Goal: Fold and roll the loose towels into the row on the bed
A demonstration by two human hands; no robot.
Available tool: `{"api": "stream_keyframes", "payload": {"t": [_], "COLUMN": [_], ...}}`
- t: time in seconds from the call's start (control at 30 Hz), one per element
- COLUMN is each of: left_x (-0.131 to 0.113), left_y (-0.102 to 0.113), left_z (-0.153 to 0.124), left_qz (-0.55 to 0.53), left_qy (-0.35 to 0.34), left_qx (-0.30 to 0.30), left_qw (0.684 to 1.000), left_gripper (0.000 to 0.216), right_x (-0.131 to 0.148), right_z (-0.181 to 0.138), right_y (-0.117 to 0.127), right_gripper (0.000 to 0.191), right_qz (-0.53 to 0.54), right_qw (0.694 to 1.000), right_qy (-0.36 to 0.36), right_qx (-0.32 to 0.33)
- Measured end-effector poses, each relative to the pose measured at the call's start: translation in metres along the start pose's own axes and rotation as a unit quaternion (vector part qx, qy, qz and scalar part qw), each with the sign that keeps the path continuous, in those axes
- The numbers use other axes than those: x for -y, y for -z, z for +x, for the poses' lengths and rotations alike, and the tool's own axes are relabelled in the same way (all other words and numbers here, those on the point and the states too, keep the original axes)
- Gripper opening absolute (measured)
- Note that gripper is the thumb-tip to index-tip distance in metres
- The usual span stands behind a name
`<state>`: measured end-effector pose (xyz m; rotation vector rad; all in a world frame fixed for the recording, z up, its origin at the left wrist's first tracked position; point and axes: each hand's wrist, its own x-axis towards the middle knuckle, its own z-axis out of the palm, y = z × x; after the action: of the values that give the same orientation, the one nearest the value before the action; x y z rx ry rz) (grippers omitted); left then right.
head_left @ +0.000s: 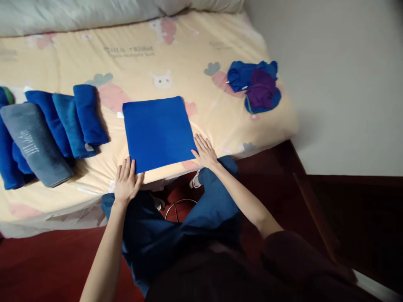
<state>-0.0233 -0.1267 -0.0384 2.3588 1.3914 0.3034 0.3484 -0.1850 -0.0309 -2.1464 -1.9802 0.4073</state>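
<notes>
A blue towel (159, 132) lies flat and smooth on the bed, close to its front edge, with a small white tag at its left side. My left hand (126, 180) rests at the towel's near left corner, fingers stretched out. At the near right corner lies my right hand (204, 152), its fingers flat along the towel's side. Neither hand grips anything. To the left lie several rolled towels, among them a grey one (36, 142) with white lettering and a blue one (90, 113).
A crumpled heap of blue and purple cloths (261, 88) sits at the bed's right end. The patterned yellow sheet (189, 54) covers the bed. A pale pillow or quilt (94, 14) lies along the back, and a grey wall (340, 84) stands at the right.
</notes>
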Motion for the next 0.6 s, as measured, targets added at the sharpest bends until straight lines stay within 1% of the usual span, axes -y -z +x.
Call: {"api": "stream_keyframes", "payload": {"t": [0.1,0.17,0.23,0.3,0.37,0.43,0.5,0.6], "left_x": [0.004,0.003,0.0,-0.002,-0.001,0.001,0.005,0.01], "left_y": [0.006,0.009,0.01,0.008,0.005,0.002,-0.002,-0.005], "left_z": [-0.014,-0.021,-0.025,-0.027,-0.026,-0.024,-0.02,-0.012], "left_qz": [-0.005,-0.013,-0.024,-0.038,-0.051,-0.058,-0.055,-0.044], "left_qy": [-0.005,0.007,0.024,0.03,0.013,-0.027,-0.072,-0.114], "left_qx": [-0.002,-0.004,-0.014,-0.044,-0.104,-0.153,-0.159,-0.136], "left_qw": [1.0,1.0,0.999,0.998,0.993,0.986,0.983,0.983], "left_gripper": [0.072,0.069,0.064,0.06,0.056,0.048,0.04,0.039], "right_x": [-0.007,-0.009,-0.009,-0.008,-0.006,-0.003,0.001,0.005], "right_z": [-0.029,-0.049,-0.065,-0.074,-0.075,-0.071,-0.065,-0.057], "right_y": [0.007,0.008,0.006,0.001,-0.004,-0.011,-0.017,-0.027], "right_gripper": [0.065,0.066,0.067,0.065,0.061,0.059,0.058,0.056], "right_qz": [0.032,0.074,0.126,0.173,0.205,0.228,0.25,0.278], "right_qw": [0.999,0.997,0.99,0.979,0.967,0.956,0.946,0.936], "right_qy": [0.015,0.026,0.031,0.025,0.017,0.025,0.054,0.105], "right_qx": [-0.002,-0.021,-0.058,-0.107,-0.153,-0.184,-0.197,-0.188]}}
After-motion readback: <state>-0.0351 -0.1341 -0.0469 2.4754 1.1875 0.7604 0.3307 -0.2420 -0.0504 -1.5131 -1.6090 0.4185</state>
